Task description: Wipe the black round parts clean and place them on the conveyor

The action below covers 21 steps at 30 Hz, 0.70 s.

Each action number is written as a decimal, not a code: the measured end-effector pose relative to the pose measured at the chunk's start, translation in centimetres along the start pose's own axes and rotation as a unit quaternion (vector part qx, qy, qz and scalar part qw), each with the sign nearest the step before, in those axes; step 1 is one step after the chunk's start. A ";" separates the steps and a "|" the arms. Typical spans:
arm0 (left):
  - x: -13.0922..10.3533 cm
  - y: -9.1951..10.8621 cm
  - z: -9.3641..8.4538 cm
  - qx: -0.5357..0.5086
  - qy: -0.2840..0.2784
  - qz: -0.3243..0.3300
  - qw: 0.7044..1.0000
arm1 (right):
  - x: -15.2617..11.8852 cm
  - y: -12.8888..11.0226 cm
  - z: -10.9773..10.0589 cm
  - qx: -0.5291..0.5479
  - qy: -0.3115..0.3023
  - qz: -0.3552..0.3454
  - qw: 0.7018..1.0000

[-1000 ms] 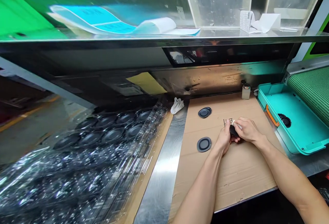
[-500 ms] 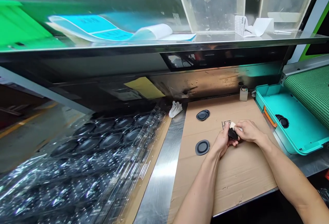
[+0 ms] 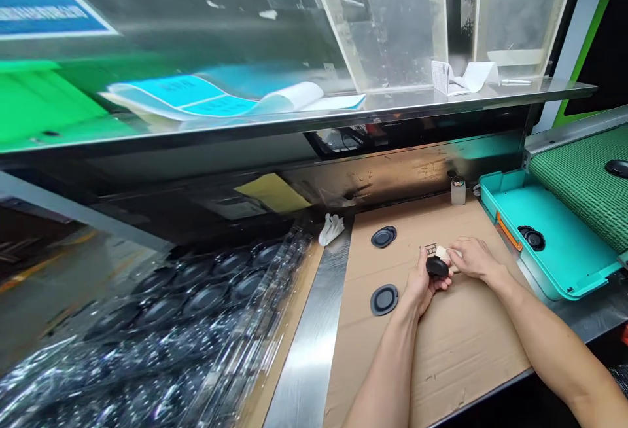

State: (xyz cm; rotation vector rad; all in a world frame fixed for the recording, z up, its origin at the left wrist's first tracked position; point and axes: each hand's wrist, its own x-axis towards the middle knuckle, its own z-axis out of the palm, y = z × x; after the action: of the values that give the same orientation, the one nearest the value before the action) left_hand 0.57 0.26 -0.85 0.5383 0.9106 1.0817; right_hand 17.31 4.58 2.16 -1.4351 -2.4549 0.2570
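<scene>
Over the cardboard sheet (image 3: 471,336), my left hand (image 3: 420,287) grips a small round black plastic part (image 3: 436,267) between thumb and fingers. My right hand (image 3: 473,256) is closed on a small white cloth (image 3: 441,253), which lies against or just beside the black part; I cannot tell whether they touch. To the left of my hands, dark round parts lie on the cardboard: a nearer flat disc (image 3: 384,300) and a farther pair of overlapping discs (image 3: 383,237).
A teal bin (image 3: 564,218) with black round parts inside stands right, beside a green conveyor belt (image 3: 583,173). Clear plastic trays (image 3: 196,323) of black parts fill the left. A small bottle (image 3: 458,191) and a crumpled white cloth (image 3: 330,229) sit at the back, under a metal shelf (image 3: 392,104).
The view has tipped upward, so most things sit lower. The black part now shows its rounded face, and my right hand with the cloth is slightly farther from it. A black part appears on the belt.
</scene>
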 end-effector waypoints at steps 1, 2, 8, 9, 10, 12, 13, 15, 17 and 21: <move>0.0 0.3 -0.3 -0.030 -0.004 -0.023 0.999 | 0.1 0.4 0.1 0.007 0.012 0.010 1.000; 0.0 0.6 -0.7 -0.065 -0.012 -0.048 0.997 | 0.2 0.9 0.2 0.011 0.024 0.024 0.999; 0.2 1.8 -2.1 -0.218 -0.041 -0.104 0.970 | 0.6 2.1 1.3 -0.016 0.042 0.091 0.995; 0.2 1.7 -2.0 -0.221 -0.041 -0.099 0.969 | 0.5 1.9 1.3 -0.022 0.067 0.090 0.993; 0.2 1.7 -1.9 -0.219 -0.038 -0.086 0.971 | 0.4 1.6 1.2 -0.025 0.093 0.081 0.992; 0.1 1.6 -1.6 -0.213 -0.024 -0.035 0.976 | 0.1 0.7 1.0 -0.020 0.108 0.036 0.993; 0.0 1.6 -1.4 -0.213 -0.016 0.001 0.977 | -0.1 0.2 0.9 -0.017 0.089 0.005 0.996; 0.0 1.6 -1.2 -0.217 0.003 0.074 0.973 | -0.4 -0.6 0.8 -0.022 0.026 -0.045 0.998; 0.1 1.6 -1.2 -0.221 0.020 0.127 0.967 | -0.4 -1.0 1.1 -0.033 0.001 -0.049 0.998; 0.6 1.1 -1.2 -0.215 0.041 0.177 0.960 | -0.2 -1.7 2.6 0.035 0.082 -0.016 0.996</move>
State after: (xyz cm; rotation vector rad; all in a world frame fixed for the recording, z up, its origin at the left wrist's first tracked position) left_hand -0.94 1.23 -0.89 0.2973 0.6306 1.5885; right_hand 15.15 3.54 0.21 -1.3312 -2.3123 0.2067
